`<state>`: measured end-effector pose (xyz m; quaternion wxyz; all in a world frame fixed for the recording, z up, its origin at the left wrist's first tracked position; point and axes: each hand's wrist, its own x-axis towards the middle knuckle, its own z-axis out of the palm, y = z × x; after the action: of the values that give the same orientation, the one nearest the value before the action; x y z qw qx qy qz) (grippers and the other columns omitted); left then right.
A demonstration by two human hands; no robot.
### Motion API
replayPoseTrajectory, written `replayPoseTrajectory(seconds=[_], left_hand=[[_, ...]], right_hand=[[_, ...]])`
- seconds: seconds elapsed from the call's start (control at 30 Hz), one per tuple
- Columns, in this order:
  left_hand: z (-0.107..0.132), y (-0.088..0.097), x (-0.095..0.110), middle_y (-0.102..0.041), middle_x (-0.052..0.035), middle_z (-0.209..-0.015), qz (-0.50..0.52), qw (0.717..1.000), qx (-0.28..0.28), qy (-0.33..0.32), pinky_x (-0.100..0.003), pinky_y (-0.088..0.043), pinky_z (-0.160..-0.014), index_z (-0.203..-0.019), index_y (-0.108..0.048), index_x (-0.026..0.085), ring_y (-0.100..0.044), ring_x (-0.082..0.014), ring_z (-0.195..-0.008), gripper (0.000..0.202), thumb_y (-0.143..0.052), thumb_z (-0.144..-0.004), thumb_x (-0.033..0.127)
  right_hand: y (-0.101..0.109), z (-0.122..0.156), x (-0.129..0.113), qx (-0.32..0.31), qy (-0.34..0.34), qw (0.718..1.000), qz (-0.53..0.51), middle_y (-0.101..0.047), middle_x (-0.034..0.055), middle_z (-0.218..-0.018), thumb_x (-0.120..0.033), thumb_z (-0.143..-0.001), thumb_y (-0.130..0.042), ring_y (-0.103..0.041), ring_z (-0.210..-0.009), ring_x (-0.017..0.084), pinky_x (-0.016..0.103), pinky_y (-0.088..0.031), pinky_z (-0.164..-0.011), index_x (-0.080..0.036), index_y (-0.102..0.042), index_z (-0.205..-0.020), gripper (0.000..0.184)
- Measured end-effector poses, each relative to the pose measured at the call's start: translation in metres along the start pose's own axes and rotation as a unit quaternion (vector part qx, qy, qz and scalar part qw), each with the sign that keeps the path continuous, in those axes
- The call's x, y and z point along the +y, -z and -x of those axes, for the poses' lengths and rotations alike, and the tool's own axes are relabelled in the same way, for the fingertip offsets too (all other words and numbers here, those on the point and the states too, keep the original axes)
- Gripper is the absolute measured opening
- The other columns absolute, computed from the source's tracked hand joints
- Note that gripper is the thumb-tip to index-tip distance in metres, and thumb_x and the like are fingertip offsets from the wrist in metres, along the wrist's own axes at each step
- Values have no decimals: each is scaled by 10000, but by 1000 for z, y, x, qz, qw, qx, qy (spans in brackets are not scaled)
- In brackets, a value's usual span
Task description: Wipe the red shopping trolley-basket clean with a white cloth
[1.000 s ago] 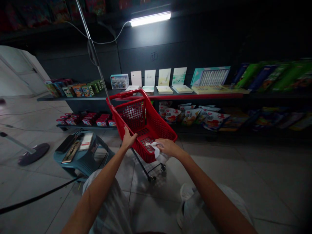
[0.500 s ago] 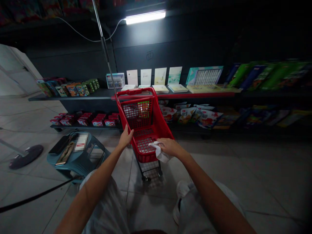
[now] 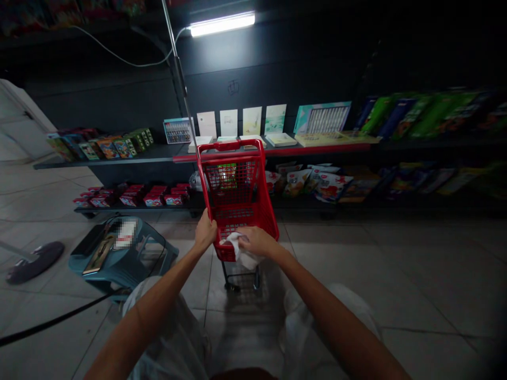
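Observation:
A small red shopping cart stands on its wheels in front of me, its handle on the shelf side. My left hand is closed around the left rim of its basket. In my right hand is a white cloth, bunched under the fingers and lying over the front rim of the basket. Part of the cloth hangs down outside the basket. The fingertips of my right hand are partly hidden by the cloth. A thin metal pole rises by the left side of the cart's handle.
Behind the cart runs a dark shelf with books, boxes and snack bags. At left stands a blue-grey plastic stool with a phone and papers on it. Beyond it is a round stand base. A lit tube lamp hangs above.
The cart has turned, now facing me more squarely. My right hand has moved the cloth leftward along the front rim. My left hand keeps hold of the cart's rim.

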<state>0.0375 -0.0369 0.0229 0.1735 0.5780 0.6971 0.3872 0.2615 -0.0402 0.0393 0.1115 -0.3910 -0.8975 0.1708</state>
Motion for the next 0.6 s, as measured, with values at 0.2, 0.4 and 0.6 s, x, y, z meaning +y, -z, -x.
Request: replayPoseTrajectory(seconds=[0.2, 0.4, 0.6], left_hand=[[-6, 0, -1, -613, -61, -1518, 16, 999, 45, 3, -400, -450, -1190, -1562, -454, 259, -607, -244, -1367, 680, -491, -895, 131], [-12, -4, -6, -619, -73, -1508, 46, 997, 61, -5, -392, -441, -1202, -1544, -481, 223, -623, -237, -1343, 667, -526, -884, 131], [-9, -6, -10, -629, -66, -1494, 57, 997, 58, -11, -410, -434, -1212, -1534, -498, 237, -619, -238, -1346, 659, -530, -885, 125]], right_hand=[[-26, -31, -30, 66, -15, 990, -120, -771, 63, -1091, -211, -971, -596, -717, -1010, 194, 233, -442, -832, -201, -689, -1183, 232], [-31, -56, -42, 123, -19, 972, -201, -762, 58, -1195, -95, -924, -600, -713, -1072, 174, 223, -476, -931, -197, -679, -1202, 306], [-29, -68, -36, 90, -100, 986, -94, -755, 121, -1206, -123, -968, -549, -708, -1122, 214, 252, -483, -938, -185, -703, -1190, 277]])
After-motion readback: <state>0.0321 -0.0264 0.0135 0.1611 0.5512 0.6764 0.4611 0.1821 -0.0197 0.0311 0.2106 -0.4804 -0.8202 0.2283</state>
